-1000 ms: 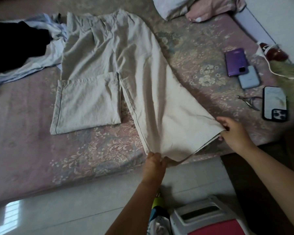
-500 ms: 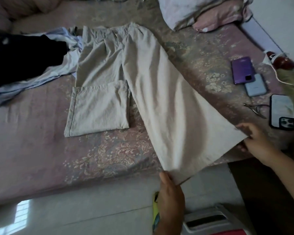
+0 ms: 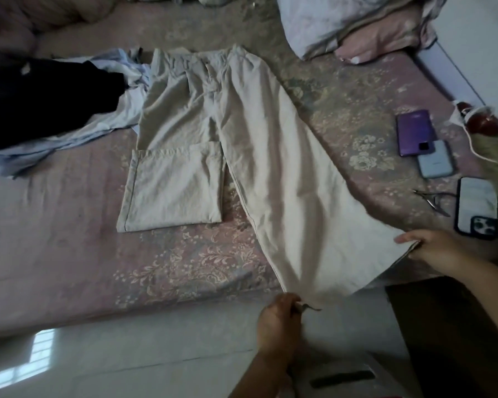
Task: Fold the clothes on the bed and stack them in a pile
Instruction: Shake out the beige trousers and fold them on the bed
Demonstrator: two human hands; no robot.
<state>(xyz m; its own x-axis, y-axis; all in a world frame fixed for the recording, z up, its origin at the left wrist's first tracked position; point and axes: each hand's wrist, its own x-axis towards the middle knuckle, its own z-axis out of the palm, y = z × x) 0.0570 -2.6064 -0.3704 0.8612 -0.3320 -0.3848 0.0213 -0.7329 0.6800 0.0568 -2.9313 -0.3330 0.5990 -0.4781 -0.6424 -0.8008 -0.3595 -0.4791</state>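
Observation:
Beige trousers (image 3: 259,145) lie spread on the floral bed (image 3: 69,254). Their left leg is folded up on itself, and the right leg stretches toward me, its hem lifted off the bed edge. My left hand (image 3: 279,323) pinches the near left corner of that hem. My right hand (image 3: 431,248) grips the hem's right corner. A black garment (image 3: 46,101) lies on a pale blue garment (image 3: 110,122) in a heap at the far left.
A purple phone (image 3: 414,133), a grey phone (image 3: 434,159), a phone in a dark case (image 3: 477,208) and small nippers (image 3: 434,199) lie at the bed's right side. Pillows (image 3: 342,21) sit at the far right. Tiled floor (image 3: 127,363) runs below the bed edge.
Both hands have drawn the right trouser leg's hem back toward me and lifted it, stretching the leg taut. The view has tilted up slightly.

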